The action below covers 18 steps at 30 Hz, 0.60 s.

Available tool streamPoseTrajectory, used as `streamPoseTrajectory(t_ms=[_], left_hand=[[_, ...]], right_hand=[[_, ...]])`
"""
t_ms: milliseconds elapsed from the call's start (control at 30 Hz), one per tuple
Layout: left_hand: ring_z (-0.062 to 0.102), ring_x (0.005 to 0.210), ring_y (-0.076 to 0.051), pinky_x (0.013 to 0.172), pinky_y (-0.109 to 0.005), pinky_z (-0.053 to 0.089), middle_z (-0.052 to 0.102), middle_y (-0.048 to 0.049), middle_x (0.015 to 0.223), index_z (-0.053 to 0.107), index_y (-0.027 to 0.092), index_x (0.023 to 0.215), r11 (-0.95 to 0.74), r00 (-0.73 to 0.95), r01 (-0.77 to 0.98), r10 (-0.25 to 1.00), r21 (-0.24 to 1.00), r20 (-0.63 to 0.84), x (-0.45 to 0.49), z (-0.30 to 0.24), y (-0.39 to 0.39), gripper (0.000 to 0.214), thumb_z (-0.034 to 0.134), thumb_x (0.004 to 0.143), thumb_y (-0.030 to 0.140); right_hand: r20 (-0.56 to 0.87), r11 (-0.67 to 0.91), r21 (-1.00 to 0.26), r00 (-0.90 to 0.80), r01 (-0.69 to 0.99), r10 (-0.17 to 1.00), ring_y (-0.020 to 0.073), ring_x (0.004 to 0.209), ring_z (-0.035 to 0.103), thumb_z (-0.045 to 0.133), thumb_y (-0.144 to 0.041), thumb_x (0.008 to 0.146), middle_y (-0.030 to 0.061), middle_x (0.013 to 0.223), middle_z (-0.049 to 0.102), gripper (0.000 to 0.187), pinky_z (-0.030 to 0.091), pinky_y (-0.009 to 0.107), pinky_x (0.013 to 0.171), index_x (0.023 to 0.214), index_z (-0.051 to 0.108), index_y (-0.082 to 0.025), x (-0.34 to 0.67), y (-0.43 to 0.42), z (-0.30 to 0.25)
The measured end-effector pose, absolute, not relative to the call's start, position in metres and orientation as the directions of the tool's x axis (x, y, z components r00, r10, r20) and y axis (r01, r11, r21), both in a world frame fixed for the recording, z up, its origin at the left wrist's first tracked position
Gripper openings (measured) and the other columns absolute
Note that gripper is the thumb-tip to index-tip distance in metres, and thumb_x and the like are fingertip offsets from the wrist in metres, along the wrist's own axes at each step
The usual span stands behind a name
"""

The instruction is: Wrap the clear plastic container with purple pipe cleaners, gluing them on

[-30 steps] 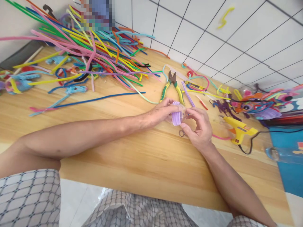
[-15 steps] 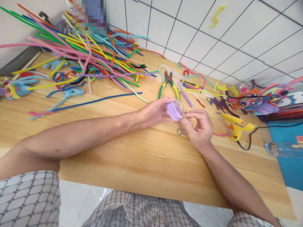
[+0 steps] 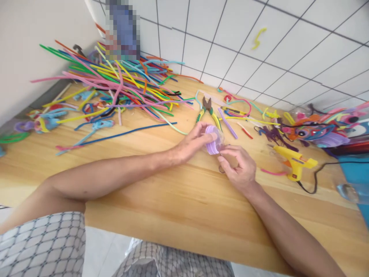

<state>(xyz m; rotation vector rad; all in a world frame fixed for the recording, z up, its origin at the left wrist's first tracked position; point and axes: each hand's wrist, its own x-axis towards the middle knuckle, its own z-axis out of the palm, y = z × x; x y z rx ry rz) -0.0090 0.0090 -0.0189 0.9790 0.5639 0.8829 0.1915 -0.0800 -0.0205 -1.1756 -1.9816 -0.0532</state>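
Observation:
My left hand point(image 3: 197, 139) is closed around a clear plastic piece wrapped in purple pipe cleaner point(image 3: 212, 148), its thumb lying across the purple bands. The clear part point(image 3: 220, 137) faces right. At the lower right edge of that piece, my right hand point(image 3: 239, 165) pinches with thumb and forefinger; what is between the fingertips is too small to make out. A pair of scissors point(image 3: 221, 169) shows only a handle loop under the right fingers. Just behind the left hand lie pliers with green and yellow handles point(image 3: 206, 104), jaws pointing away.
A big heap of coloured pipe cleaners point(image 3: 129, 82) covers the back left. A yellow glue gun point(image 3: 295, 159) with a black cord lies to the right, near a pink pipe cleaner point(image 3: 273, 172). Colourful craft figures point(image 3: 319, 130) and a clear bottle point(image 3: 350, 192) stand farther right.
The left thumb has come over onto the purple bands, and the wrapped piece is turned. The right fingertips have closed in to its lower edge. The view has shifted slightly.

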Motion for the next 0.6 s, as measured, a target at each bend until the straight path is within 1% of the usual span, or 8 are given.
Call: streamPoseTrajectory(t_ms=[33, 100, 200, 300, 367, 433, 533, 600], left_hand=[[0.066, 0.11, -0.021, 0.102, -0.037, 0.053, 0.07, -0.0037, 0.115, 0.056, 0.021, 0.117, 0.204, 0.54, -0.347, 0.841, 0.915, 0.018, -0.01, -0.019, 0.008, 0.046, 0.083, 0.086, 0.042], [0.065, 0.119, -0.023, 0.106, -0.038, 0.052, 0.069, -0.0058, 0.121, 0.055, 0.022, 0.123, 0.122, 0.553, -0.297, 0.83, 0.947, 0.066, -0.014, -0.018, 0.006, 0.047, 0.079, 0.089, 0.043], [0.063, 0.125, -0.024, 0.11, -0.039, 0.051, 0.066, -0.0072, 0.129, 0.053, 0.023, 0.131, 0.077, 0.55, -0.265, 0.831, 0.961, 0.086, -0.016, -0.02, 0.005, 0.052, 0.078, 0.091, 0.043], [0.065, 0.119, -0.023, 0.107, -0.039, 0.052, 0.067, -0.0063, 0.125, 0.055, 0.023, 0.131, 0.116, 0.553, -0.307, 0.829, 0.945, 0.078, -0.013, -0.024, 0.006, 0.051, 0.077, 0.091, 0.045], [0.066, 0.118, -0.023, 0.106, -0.039, 0.053, 0.069, -0.0058, 0.123, 0.056, 0.023, 0.129, 0.179, 0.541, -0.327, 0.841, 0.928, 0.028, -0.01, -0.027, 0.008, 0.049, 0.078, 0.09, 0.044], [0.068, 0.109, -0.022, 0.1, -0.038, 0.055, 0.071, -0.0049, 0.116, 0.058, 0.022, 0.126, 0.241, 0.546, -0.342, 0.837, 0.908, -0.017, -0.006, -0.03, 0.009, 0.045, 0.079, 0.091, 0.042], [0.069, 0.106, -0.02, 0.101, -0.038, 0.055, 0.072, -0.004, 0.111, 0.059, 0.021, 0.124, 0.293, 0.56, -0.358, 0.827, 0.887, -0.047, -0.003, -0.033, 0.009, 0.043, 0.079, 0.092, 0.042], [0.069, 0.107, -0.021, 0.102, -0.039, 0.056, 0.072, -0.0051, 0.113, 0.058, 0.021, 0.125, 0.29, 0.567, -0.36, 0.823, 0.887, -0.039, -0.003, -0.033, 0.008, 0.046, 0.08, 0.092, 0.044]], right_hand=[[0.647, 0.564, -0.351, -0.241, 0.748, 0.723, 0.0227, 0.098, 0.081, 0.074, -0.016, 0.098, 0.0049, 0.105, 0.083, 0.018, 0.067, 0.037, 0.087, 0.112, 0.073, -0.027, 0.191, -0.08, -0.021], [0.632, 0.57, -0.352, -0.261, 0.742, 0.73, 0.0225, 0.1, 0.082, 0.073, -0.015, 0.099, 0.0059, 0.107, 0.083, 0.017, 0.067, 0.037, 0.089, 0.112, 0.073, -0.026, 0.191, -0.08, -0.021], [0.629, 0.589, -0.34, -0.288, 0.733, 0.722, 0.0226, 0.103, 0.082, 0.071, -0.012, 0.1, 0.0081, 0.11, 0.084, 0.017, 0.068, 0.038, 0.094, 0.112, 0.074, -0.024, 0.19, -0.08, -0.021], [0.641, 0.601, -0.315, -0.302, 0.735, 0.706, 0.0226, 0.102, 0.083, 0.072, -0.01, 0.1, 0.0091, 0.11, 0.084, 0.019, 0.067, 0.037, 0.095, 0.114, 0.075, -0.022, 0.191, -0.081, -0.022], [0.655, 0.601, -0.289, -0.304, 0.745, 0.692, 0.0229, 0.101, 0.082, 0.073, -0.011, 0.1, 0.0099, 0.111, 0.083, 0.019, 0.067, 0.037, 0.093, 0.116, 0.076, -0.021, 0.192, -0.082, -0.023], [0.666, 0.602, -0.266, -0.308, 0.753, 0.679, 0.0227, 0.099, 0.082, 0.074, -0.012, 0.1, 0.01, 0.11, 0.083, 0.018, 0.067, 0.037, 0.091, 0.116, 0.076, -0.02, 0.195, -0.082, -0.024], [0.667, 0.609, -0.244, -0.326, 0.755, 0.67, 0.0221, 0.097, 0.082, 0.074, -0.013, 0.101, 0.0096, 0.11, 0.083, 0.015, 0.067, 0.036, 0.09, 0.114, 0.077, -0.02, 0.199, -0.082, -0.025], [0.653, 0.604, -0.238, -0.335, 0.76, 0.679, 0.0224, 0.097, 0.082, 0.073, -0.015, 0.102, 0.01, 0.112, 0.083, 0.013, 0.066, 0.036, 0.089, 0.114, 0.076, -0.02, 0.2, -0.081, -0.025]])
